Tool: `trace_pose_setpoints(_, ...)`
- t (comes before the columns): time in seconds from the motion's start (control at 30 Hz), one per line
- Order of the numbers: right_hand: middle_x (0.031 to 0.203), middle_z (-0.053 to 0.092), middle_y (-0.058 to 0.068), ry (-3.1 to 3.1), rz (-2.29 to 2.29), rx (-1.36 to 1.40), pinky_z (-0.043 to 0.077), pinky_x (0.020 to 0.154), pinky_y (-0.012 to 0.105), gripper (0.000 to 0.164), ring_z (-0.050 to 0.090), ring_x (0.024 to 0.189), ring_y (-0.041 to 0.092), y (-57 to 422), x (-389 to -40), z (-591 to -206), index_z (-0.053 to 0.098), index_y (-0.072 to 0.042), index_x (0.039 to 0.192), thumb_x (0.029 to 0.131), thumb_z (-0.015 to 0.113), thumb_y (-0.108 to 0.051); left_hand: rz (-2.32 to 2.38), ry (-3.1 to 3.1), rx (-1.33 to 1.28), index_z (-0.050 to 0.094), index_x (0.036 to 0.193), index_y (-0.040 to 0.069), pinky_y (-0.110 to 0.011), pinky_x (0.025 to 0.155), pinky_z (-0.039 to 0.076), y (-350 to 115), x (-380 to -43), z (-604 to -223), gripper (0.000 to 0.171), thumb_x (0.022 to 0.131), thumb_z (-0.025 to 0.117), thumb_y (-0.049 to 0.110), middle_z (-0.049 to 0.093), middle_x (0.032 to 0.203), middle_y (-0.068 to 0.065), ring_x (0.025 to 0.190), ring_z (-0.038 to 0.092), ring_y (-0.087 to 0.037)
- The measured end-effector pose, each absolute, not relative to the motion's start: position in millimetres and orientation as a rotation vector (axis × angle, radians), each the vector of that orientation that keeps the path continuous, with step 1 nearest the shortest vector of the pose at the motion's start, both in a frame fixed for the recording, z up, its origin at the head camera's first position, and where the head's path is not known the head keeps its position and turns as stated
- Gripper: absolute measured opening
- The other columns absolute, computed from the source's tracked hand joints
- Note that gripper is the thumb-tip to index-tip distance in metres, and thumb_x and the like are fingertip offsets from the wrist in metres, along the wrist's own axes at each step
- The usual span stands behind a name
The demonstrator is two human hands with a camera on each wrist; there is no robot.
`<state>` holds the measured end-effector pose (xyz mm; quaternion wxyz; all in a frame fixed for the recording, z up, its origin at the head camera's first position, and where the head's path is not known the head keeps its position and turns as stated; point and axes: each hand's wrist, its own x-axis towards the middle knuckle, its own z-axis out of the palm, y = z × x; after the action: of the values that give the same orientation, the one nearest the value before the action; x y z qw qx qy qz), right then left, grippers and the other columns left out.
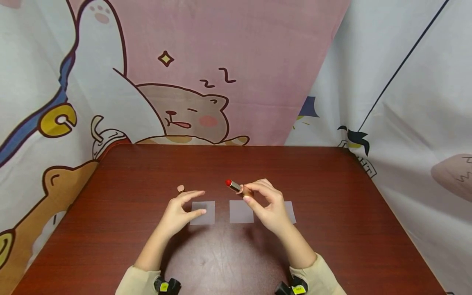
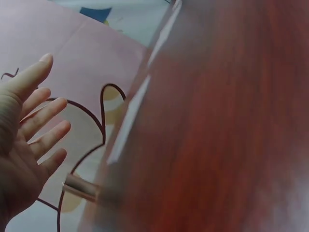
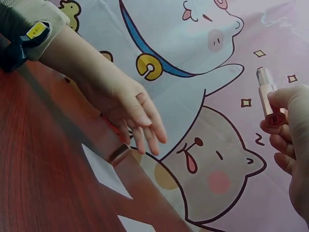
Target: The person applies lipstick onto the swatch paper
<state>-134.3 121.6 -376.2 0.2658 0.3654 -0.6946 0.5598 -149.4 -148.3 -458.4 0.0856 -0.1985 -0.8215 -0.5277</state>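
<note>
My right hand (image 1: 268,205) holds an uncapped lipstick (image 1: 234,187) by its base, between thumb and fingers, above the table. Its red tip points up and to the left in the head view; the right wrist view shows the lipstick (image 3: 265,94) from its base end. My left hand (image 1: 178,215) hovers over the table with nothing in it, thumb and fingers spread apart. Just beyond its fingers the lipstick cap (image 1: 180,188) stands on the table, partly hidden in the head view. The cap (image 2: 81,187) also appears below the left fingers in the left wrist view.
Under and between the hands, pale paper squares lie in a row: a left one (image 1: 203,219), a middle one (image 1: 240,213) and a right one (image 1: 290,209) partly covered by the right hand. The brown table (image 1: 236,164) ends at a cartoon-printed cloth (image 1: 258,61).
</note>
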Motion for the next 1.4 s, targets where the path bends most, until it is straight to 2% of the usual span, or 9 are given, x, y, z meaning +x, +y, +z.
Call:
trace_pose_setpoints(0.2,0.08,0.063,0.013,-1.942,1.529,0.961,0.044,0.075,0.028,0.027,0.054,0.079,0.027,118.4,-132.6,-374.4,0.066,0.009,0.094,0.069,0.068,0.021,-1.462,-2.584,-0.596,0.063,0.127,0.007,-0.053,0.098,0.039,-157.2,-151.4,-468.6,0.059,0.073,0.084,0.017,0.06,0.127,-0.006,0.121,0.051,-0.027)
trace_pose_setpoints(0.37,0.081,0.063,0.013,-1.984,1.536,0.947,0.044,0.076,0.025,0.026,0.054,0.08,0.027,117.7,-135.2,-381.4,0.067,0.007,0.094,0.071,0.069,0.019,-1.416,-2.705,-0.614,0.057,0.134,0.008,-0.057,0.101,0.034,-162.6,-152.6,-476.9,0.064,0.077,0.081,0.022,0.053,0.137,-0.009,0.13,0.042,-0.032)
trace_pose_setpoints(0.57,0.081,0.063,0.011,-2.038,1.527,0.93,0.043,0.071,0.024,0.024,0.053,0.078,0.027,117.1,-137.9,-387.0,0.068,0.006,0.096,0.074,0.071,0.016,-1.242,-2.745,-0.809,0.052,0.136,0.001,-0.06,0.103,0.028,-166.0,-154.4,-484.2,0.068,0.078,0.08,0.025,0.046,0.142,-0.014,0.134,0.034,-0.039)
trace_pose_setpoints(0.93,0.082,0.063,0.009,-2.132,1.55,0.931,0.048,0.071,0.027,0.018,0.054,0.081,0.027,111.5,-141.4,-399.8,0.069,0.003,0.094,0.078,0.071,0.01,-1.035,-2.866,-0.832,0.048,0.139,-0.001,-0.063,0.106,0.014,-169.3,-152.5,-488.8,0.07,0.083,0.075,0.032,0.04,0.147,-0.015,0.138,0.027,-0.037)
trace_pose_setpoints(1.13,0.085,0.066,0.006,-2.19,1.462,0.937,0.046,0.072,0.027,0.019,0.057,0.082,0.025,108.3,-154.8,-436.0,0.071,-0.002,0.097,0.078,0.074,0.004,-1.006,-2.879,-0.822,0.046,0.14,-0.001,-0.062,0.107,0.012,-168.7,-152.3,-491.1,0.066,0.087,0.071,0.03,0.037,0.149,-0.014,0.139,0.026,-0.036)
trace_pose_setpoints(1.3,0.091,0.068,-0.001,-2.234,1.419,0.955,0.049,0.072,0.039,0.02,0.058,0.088,0.019,105.3,-162.3,-462.5,0.072,-0.009,0.1,0.081,0.075,-0.005,-0.982,-2.864,-0.82,0.048,0.138,-0.001,-0.062,0.107,0.014,-167.2,-152.0,-492.6,0.064,0.086,0.071,0.027,0.039,0.148,-0.014,0.138,0.027,-0.036)
trace_pose_setpoints(1.4,0.094,0.068,-0.005,-2.256,1.387,0.977,0.049,0.073,0.039,0.019,0.057,0.09,0.014,102.5,-162.4,-469.8,0.072,-0.012,0.102,0.083,0.074,-0.01,-0.975,-2.85,-0.828,0.049,0.137,-0.002,-0.063,0.106,0.016,-166.6,-151.8,-494.3,0.063,0.086,0.072,0.026,0.04,0.147,-0.014,0.137,0.028,-0.037)
